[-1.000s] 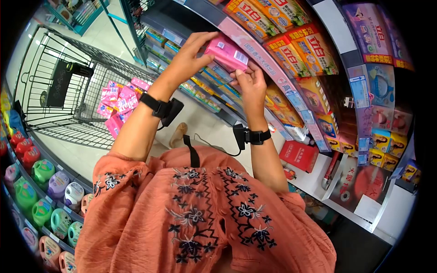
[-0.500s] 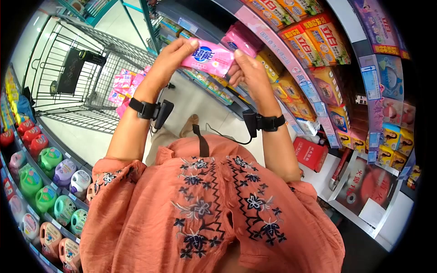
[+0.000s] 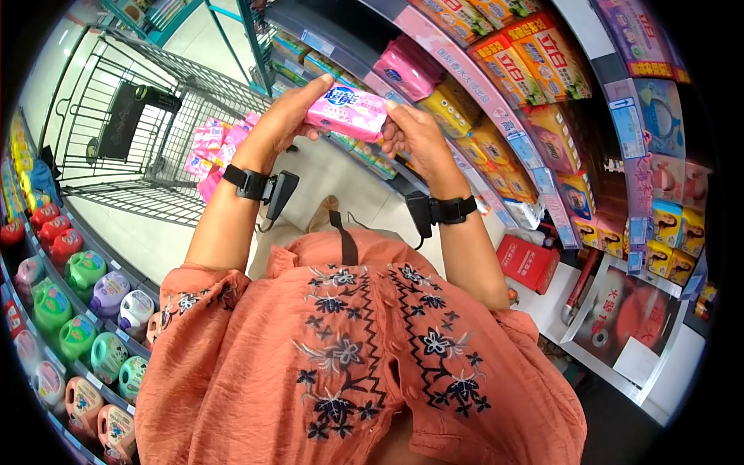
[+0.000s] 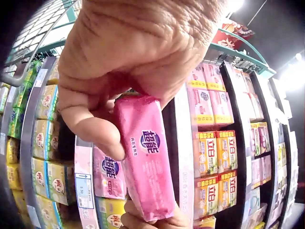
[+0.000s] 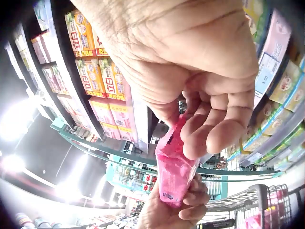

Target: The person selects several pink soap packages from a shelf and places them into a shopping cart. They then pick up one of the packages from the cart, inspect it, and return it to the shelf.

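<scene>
A pink wrapped soap bar (image 3: 345, 114) with a blue-and-white logo is held up in front of the body, its printed face towards the head camera. My left hand (image 3: 293, 116) grips one end, thumb along the top edge. At the other end, my right hand (image 3: 422, 138) pinches the wrapper between thumb and curled fingers. From the left wrist, the side of the soap bar (image 4: 150, 157) with the same logo shows, with the left hand (image 4: 138, 52) above it. The right wrist view shows the crimped wrapper end under the right hand (image 5: 205, 81).
A wire shopping cart (image 3: 116, 186) with several pink soap packs (image 3: 215, 149) stands at left. More pink soap (image 3: 407, 68) lies on the shelf beyond my right hand, beside yellow packs (image 3: 449, 108). Boxed orange soaps (image 3: 535, 62) fill the shelf at right; detergent bottles (image 3: 50, 302) line the left.
The soap bar, at first held by the shelf with a plain barcode side up, has come left and away, turned logo face up. Since half a second ago it has tilted slightly.
</scene>
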`<state>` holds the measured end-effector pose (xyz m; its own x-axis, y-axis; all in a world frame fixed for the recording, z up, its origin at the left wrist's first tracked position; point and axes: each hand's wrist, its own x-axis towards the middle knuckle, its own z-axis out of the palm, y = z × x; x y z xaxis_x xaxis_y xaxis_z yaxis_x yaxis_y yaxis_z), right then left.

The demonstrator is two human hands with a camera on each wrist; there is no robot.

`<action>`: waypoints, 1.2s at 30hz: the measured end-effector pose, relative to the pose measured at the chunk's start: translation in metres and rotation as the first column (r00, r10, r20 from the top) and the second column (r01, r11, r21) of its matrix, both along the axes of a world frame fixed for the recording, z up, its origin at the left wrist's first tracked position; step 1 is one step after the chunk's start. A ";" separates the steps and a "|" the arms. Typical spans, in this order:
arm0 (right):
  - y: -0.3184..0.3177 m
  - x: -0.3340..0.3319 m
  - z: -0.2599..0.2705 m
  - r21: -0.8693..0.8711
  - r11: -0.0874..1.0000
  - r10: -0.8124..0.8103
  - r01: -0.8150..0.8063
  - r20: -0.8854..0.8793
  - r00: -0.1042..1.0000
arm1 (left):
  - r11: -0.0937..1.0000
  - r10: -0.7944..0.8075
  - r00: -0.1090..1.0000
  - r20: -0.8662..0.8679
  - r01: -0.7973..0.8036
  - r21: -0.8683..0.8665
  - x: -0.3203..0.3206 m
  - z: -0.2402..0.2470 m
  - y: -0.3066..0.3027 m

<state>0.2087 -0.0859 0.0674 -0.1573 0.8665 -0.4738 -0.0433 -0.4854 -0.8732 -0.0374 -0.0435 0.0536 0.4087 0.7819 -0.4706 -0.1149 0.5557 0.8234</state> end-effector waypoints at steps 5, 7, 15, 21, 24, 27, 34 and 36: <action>-0.004 0.011 -0.003 -0.025 0.999 -0.032 0.032 -0.006 0.999 | 0.999 -0.035 0.999 0.005 0.034 0.035 0.013 -0.011 0.008; -0.006 0.012 0.001 -0.030 0.999 -0.042 0.042 -0.009 0.999 | 0.998 -0.040 0.999 -0.006 0.040 0.058 0.016 -0.009 0.008; -0.006 0.026 -0.012 0.022 1.000 -0.014 0.015 -0.042 0.999 | 0.962 -0.057 0.990 -0.126 0.089 0.258 0.029 -0.007 0.009; -0.006 0.022 -0.026 0.234 0.965 -0.139 0.117 0.079 0.987 | 0.815 0.108 0.894 -0.435 0.171 0.553 0.042 -0.053 0.024; -0.004 0.021 -0.031 0.324 0.930 -0.221 0.176 0.108 0.969 | 0.831 0.080 0.915 -0.396 0.159 0.533 0.051 -0.038 0.028; 0.003 0.026 -0.044 0.374 0.906 -0.261 0.197 0.130 0.956 | 0.967 -0.055 0.990 -0.130 0.085 0.239 0.061 -0.025 0.033; 0.012 0.038 -0.060 0.556 0.831 -0.402 0.034 0.557 0.727 | 0.970 0.063 0.998 0.003 -0.062 0.236 0.088 -0.046 0.048; 0.016 0.040 -0.065 0.545 0.836 -0.407 0.071 0.528 0.746 | 0.962 0.060 0.998 0.000 -0.058 0.268 0.093 -0.047 0.052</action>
